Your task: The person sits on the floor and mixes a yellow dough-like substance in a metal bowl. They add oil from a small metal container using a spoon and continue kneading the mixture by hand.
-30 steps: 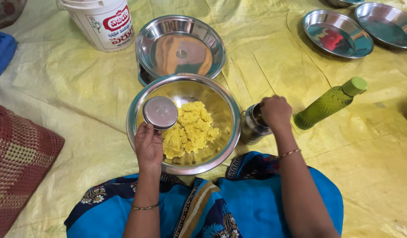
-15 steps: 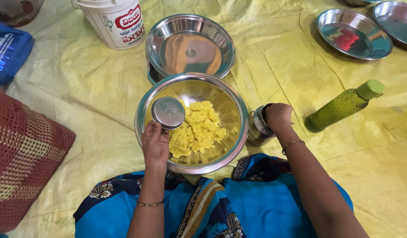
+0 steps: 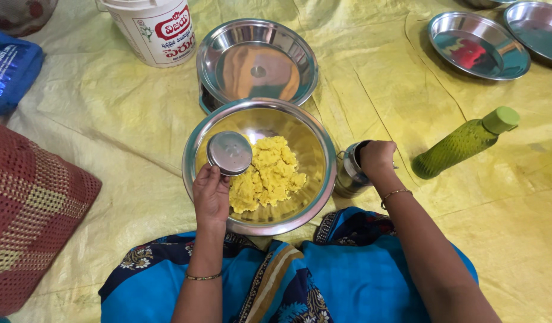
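One lid (image 3: 229,153) is off, pinched in the left hand (image 3: 211,192) over the dough bowl (image 3: 324,155); the right hand (image 3: 377,159) grips the open steel pot (image 3: 350,176), contents unseen.

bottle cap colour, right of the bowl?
The bottle cap is light green, on a darker green textured bottle; head view.

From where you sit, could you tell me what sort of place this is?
Probably a floor cooking spot in a home: a yellow sheet spread underneath, steel plates laid out, and a bowl of yellow dough in front of the seated person.
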